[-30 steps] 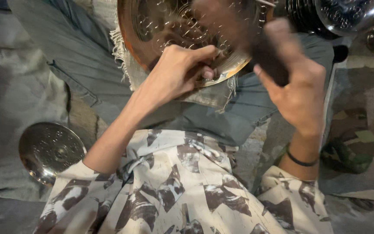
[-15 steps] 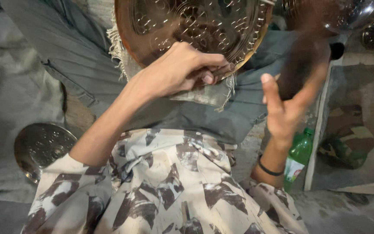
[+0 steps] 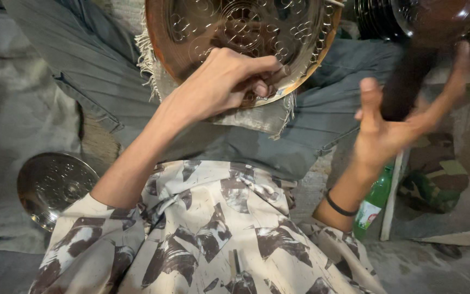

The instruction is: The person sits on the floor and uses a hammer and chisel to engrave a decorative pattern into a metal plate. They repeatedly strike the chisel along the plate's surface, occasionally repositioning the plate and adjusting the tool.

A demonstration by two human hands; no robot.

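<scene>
Brass plate (image 3: 246, 38), engraved: stiff, thin, probably light. My left hand (image 3: 229, 81) pinches small tool at rim, six o'clock. Right hand (image 3: 393, 130) grips dark blurred handle (image 3: 406, 87), three o'clock.

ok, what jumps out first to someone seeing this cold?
The big engraved copper-coloured plate at top centre, with the left hand pinching a small tool against its lower rim. Next, the right hand at right, blurred, gripping a dark handle. A smaller shiny metal plate lies at lower left.
</scene>
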